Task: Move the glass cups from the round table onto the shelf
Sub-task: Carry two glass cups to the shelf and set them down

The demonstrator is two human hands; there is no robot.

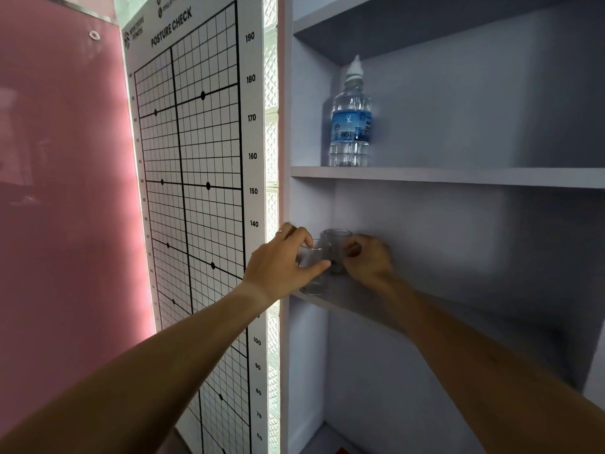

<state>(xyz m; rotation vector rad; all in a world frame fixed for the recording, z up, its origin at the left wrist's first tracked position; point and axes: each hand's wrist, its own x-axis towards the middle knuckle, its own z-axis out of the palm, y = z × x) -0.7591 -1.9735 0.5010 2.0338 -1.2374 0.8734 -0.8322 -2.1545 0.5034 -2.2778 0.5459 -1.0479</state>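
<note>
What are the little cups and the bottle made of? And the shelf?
Cups: clear glass, it seems; you see the fingers through them. Bottle: probably thin clear plastic, with ridges and a blue label. Shelf: smooth matte grey-white board, likely painted or laminated wood.

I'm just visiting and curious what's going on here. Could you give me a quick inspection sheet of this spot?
Surface: grey shelf board, mid-height in a wall unit.
Job's things: two glass cups, left cup at the board's front edge, right cup further in.
Clutter: water bottle upright on the shelf above.
Hands: left hand grips the left cup; right hand grips the right cup.
Cables: nothing seen.
Surroundings: posture check chart, pink wall.
</note>
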